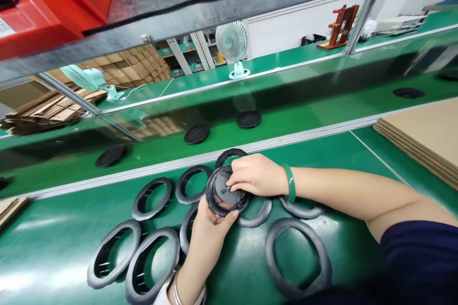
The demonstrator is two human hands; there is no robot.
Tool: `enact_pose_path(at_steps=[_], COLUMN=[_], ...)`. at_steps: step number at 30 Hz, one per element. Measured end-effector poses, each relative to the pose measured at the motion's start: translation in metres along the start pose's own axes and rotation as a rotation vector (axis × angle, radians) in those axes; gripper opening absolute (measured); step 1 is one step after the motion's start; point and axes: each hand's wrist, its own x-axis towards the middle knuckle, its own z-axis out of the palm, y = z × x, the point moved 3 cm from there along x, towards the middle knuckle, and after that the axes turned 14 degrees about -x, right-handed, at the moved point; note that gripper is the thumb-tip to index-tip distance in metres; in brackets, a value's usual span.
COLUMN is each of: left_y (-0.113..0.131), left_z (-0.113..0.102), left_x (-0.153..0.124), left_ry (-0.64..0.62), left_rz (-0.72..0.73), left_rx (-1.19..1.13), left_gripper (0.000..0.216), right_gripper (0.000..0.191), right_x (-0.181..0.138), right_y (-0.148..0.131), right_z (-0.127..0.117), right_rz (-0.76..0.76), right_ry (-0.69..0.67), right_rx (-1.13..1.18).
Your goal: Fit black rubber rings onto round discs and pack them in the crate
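Note:
My left hand grips the lower edge of a round black plastic part and holds it tilted above the green bench. My right hand, with a green bangle on its wrist, is closed in a pinch on a small piece at the part's middle. Several black rings lie flat around both hands, among them one to the left, one near the front and one under my right forearm.
Black discs ride on the green conveyor belt behind a metal rail. A stack of flat cardboard lies at right. Two small fans stand on the far bench. A red machine housing hangs overhead.

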Motion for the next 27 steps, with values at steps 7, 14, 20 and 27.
enact_pose_path(at_steps=[7,14,20,27], left_y=[0.002,0.001,0.001,0.002], left_z=[0.001,0.001,0.001,0.001], left_x=[0.002,0.001,0.002,-0.003], left_ry=[-0.005,-0.008,-0.043,-0.035], left_rz=[-0.014,-0.030,-0.027,-0.026], left_rx=[-0.024,-0.011,-0.008,0.059], left_gripper=[0.071,0.074,0.068,0.061], right_gripper=[0.020,0.026,0.028,0.022], right_x=[-0.009,-0.011,-0.010,-0.007], right_y=[-0.009,-0.015,-0.017,-0.019], right_z=[0.013,0.012,0.013,0.008], right_rz=[-0.088,-0.149,-0.160,-0.119], right_ry=[-0.042,-0.053,-0.110,-0.192], right_rx=[-0.179,-0.208,-0.231,-0.185])
